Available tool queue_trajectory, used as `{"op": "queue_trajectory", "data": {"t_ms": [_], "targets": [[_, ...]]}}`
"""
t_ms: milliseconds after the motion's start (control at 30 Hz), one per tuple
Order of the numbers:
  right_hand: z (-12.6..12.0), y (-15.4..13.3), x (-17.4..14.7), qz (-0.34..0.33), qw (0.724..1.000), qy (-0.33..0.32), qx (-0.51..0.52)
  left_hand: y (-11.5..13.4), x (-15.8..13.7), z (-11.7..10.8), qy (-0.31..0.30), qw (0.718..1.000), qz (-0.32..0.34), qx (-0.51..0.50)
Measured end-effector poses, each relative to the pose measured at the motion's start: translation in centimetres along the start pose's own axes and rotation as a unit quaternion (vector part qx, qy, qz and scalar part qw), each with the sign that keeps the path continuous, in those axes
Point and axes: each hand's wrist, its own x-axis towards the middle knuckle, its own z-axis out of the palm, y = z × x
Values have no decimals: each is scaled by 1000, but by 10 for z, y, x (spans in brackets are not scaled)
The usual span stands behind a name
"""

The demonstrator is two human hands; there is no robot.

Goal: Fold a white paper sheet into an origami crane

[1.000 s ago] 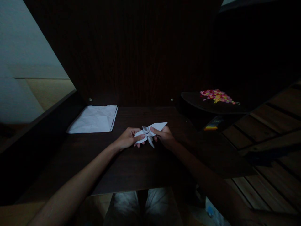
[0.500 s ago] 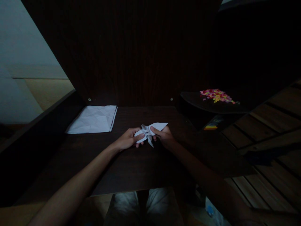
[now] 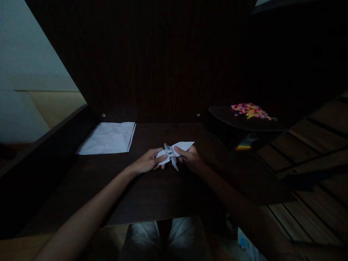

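A white folded paper figure [image 3: 174,153] with several pointed flaps is held just above the dark wooden desk [image 3: 152,192], near its middle. My left hand [image 3: 148,160] pinches its left flap between thumb and fingers. My right hand [image 3: 190,158] grips its right side, thumb on top near the centre. One long point sticks out to the upper right past my right fingers. The scene is dim, so the fine folds are hard to read.
A creased white sheet of paper [image 3: 107,137] lies flat at the desk's back left. A dark rounded shelf [image 3: 233,121] at the right carries a heap of small colourful pieces [image 3: 250,110]. A tall dark back panel rises behind the desk. My knees show below the front edge.
Almost nothing differs; both hands keep their hold on the folded paper figure, with only slight finger shifts at its centre.
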Motion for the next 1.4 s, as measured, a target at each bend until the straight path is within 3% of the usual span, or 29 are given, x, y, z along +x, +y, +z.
{"op": "queue_trajectory", "data": {"t_ms": [233,400,667,767,1000,1400], "targets": [[-1,-4,-2,4,1000,5,-3,4,-2,-2,-9,1000,-12,15],[2,-3,-1,8,999,24,27,-3,0,1,18,1000,-8,-9],[0,-5,-2,-7,1000,-4,12,-2,-1,0,24,998,-15,-50],[-2,-5,-2,-18,1000,-14,-18,4,-3,2,57,993,-46,-93],[0,-3,-4,-39,999,-10,-23,6,-1,8,113,993,-21,-29],[6,-3,-3,-21,999,12,35,-4,3,8,138,990,1,-12]]}}
